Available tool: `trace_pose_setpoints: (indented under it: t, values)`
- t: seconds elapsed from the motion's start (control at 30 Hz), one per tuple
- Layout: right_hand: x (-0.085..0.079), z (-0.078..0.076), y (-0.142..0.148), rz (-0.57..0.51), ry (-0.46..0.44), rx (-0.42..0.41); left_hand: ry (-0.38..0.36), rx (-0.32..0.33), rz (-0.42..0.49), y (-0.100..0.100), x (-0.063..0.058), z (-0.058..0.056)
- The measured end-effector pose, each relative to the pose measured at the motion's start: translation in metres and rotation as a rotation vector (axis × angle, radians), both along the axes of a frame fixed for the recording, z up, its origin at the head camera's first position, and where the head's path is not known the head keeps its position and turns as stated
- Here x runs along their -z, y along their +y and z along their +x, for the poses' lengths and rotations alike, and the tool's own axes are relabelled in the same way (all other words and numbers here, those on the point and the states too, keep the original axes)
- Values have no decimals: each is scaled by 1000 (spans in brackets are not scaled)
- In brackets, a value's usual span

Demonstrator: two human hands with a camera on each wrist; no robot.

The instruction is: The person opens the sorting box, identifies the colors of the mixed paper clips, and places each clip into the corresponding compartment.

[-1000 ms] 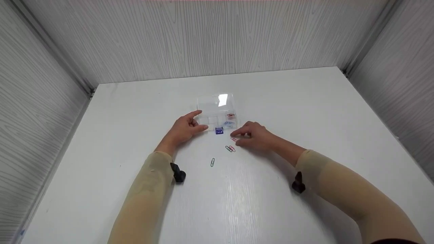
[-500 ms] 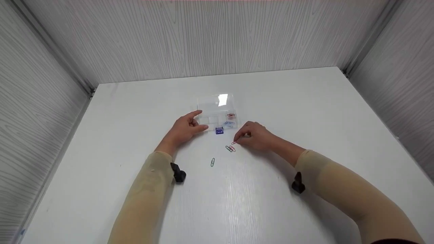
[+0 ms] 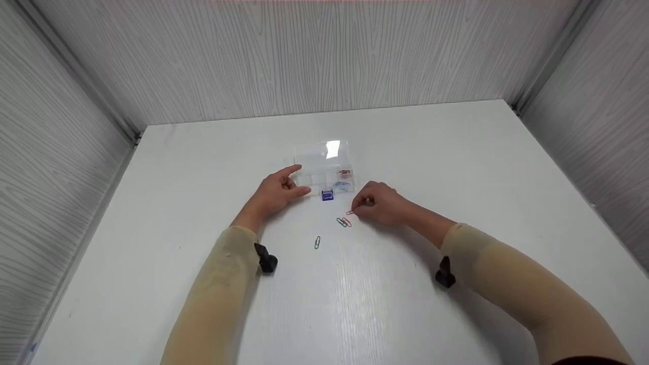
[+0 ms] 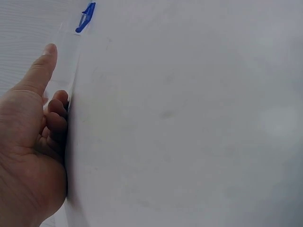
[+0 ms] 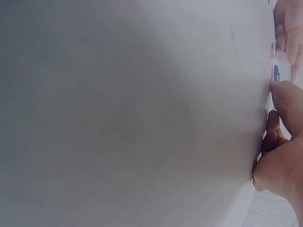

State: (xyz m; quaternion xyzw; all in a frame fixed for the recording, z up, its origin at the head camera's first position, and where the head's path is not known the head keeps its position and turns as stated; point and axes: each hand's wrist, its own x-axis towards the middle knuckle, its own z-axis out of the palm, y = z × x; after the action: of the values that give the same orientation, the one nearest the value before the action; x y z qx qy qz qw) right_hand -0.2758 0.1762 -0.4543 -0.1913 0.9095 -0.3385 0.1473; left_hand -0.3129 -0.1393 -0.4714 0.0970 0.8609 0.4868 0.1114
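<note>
A clear plastic compartment box [image 3: 318, 180] lies with its transparent lid [image 3: 309, 152] laid back. My left hand [image 3: 274, 193] holds its left end between a straight thumb and forefinger; the other fingers curl in, as the left wrist view shows. On the front edge is a blue latch [image 3: 327, 195]. My right hand [image 3: 379, 203] pinches a pink paper clip [image 3: 349, 213] between thumb and forefinger, low over the table just right of the box's front corner. Red clips [image 3: 345, 173] and blue clips [image 3: 342, 185] fill two right-hand compartments.
A green paper clip [image 3: 340, 222] and a pink one [image 3: 347, 222] lie together just in front of the right fingertips. Another green clip [image 3: 317, 242] rests alone nearer the body. The white table [image 3: 431, 142] ends at a grey wood-grain panel [image 3: 324, 61] behind.
My right thumb and forefinger have come together on the pink paper clip, which has turned and shifted slightly toward me. My left hand and the box have stayed put.
</note>
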Motion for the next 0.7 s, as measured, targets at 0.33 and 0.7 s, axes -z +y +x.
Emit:
trace_pose_setpoints:
  t: [0.33, 0.7]
  values:
    - [3, -1, 0, 4, 30, -10, 5, -6, -25, 0, 1, -2]
    - [4, -2, 1, -28, 15, 1, 5, -5, -21, 1, 1, -2]
